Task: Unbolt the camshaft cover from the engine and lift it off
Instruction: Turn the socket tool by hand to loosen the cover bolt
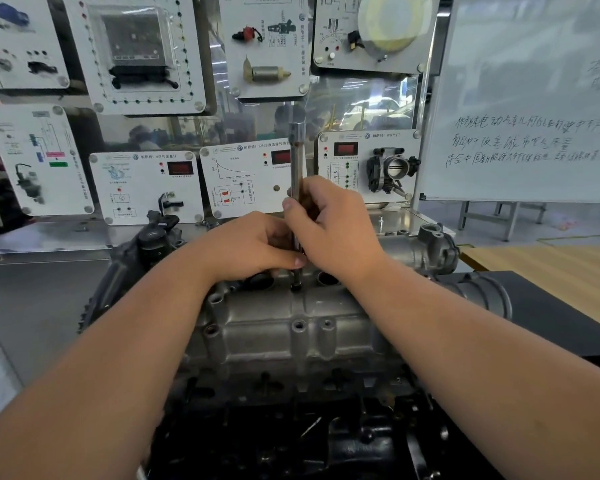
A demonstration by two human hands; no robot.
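Camshaft cover (pixel 274 327) just below fingers (pixel 293 259)

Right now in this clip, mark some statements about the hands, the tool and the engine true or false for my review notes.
1. Both hands grip the tool. True: the right hand holds the tool higher up, the left hand lower down.
2. The tool lies flat on the cover. False: it stands about upright, its lower end at a bolt hole on the cover.
3. The cover has been lifted off the engine. False: it still sits on it.
4. A whiteboard with handwriting stands at the right. True.
5. The person wears gloves. False: both hands are bare.
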